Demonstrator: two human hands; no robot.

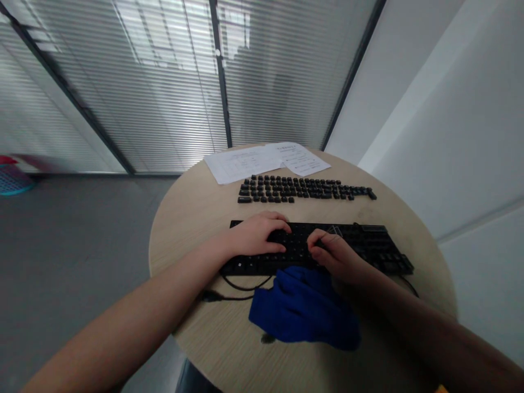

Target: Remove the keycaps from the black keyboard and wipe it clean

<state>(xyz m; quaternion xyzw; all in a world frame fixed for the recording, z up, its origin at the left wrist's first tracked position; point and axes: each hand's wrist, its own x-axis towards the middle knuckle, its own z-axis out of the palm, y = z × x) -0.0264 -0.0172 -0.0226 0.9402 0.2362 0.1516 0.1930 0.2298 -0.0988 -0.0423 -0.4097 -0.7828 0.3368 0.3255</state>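
Note:
A black keyboard (301,232) lies across the round table, with bare patches where keycaps are off on its right part. My left hand (262,233) rests on its left half, fingers spread and thumb apart, holding nothing. Over the middle of the keyboard, my right hand (333,254) is closed in a pinch. Thin bent wires of what looks like a wire keycap puller (336,231) stick out above its knuckles. Whether a keycap is also between the fingertips is hidden. Just below the right hand, a crumpled blue cloth (305,311) touches the keyboard's front edge.
Loose black keycaps (286,188) lie in rows behind the keyboard. Printed papers (249,162) are at the table's (184,218) far edge. A black cable (237,298) runs along the front left. A small dark brush-like piece (268,338) lies by the cloth. A blue basket (14,179) stands far left.

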